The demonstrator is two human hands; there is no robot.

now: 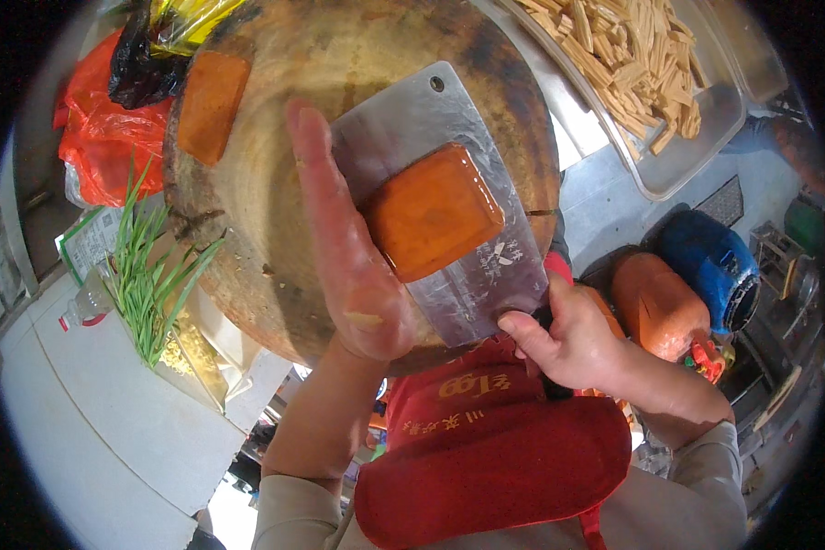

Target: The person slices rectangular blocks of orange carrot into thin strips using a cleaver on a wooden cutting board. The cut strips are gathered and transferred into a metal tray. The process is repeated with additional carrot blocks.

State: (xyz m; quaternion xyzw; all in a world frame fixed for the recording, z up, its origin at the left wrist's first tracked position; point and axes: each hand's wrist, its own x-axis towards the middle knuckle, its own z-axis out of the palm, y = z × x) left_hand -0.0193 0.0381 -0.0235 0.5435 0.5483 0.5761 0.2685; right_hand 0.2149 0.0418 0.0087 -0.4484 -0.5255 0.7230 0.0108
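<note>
My right hand (577, 337) grips the handle end of a broad cleaver (399, 117), its thumb pressed on the blade near the handle. Flat on the blade lies a glossy orange-brown block (440, 213), possibly braised dried tofu. My left hand (357, 254) is held straight and edge-on along the block's left side. It appears to touch the block; its fingers are extended and grasp nothing. Beneath both is a round wooden chopping block (275, 227), and a second orange-brown block (213, 106) rests near its upper left rim.
A clear tub (722, 130) of cut yellowish sticks stands at upper right. At left are a red plastic bag (113, 137), green stalks (151, 275), a plastic bottle (93, 299) and a white counter (110, 405). Blue (705, 268) and orange (660, 302) containers stand to the right.
</note>
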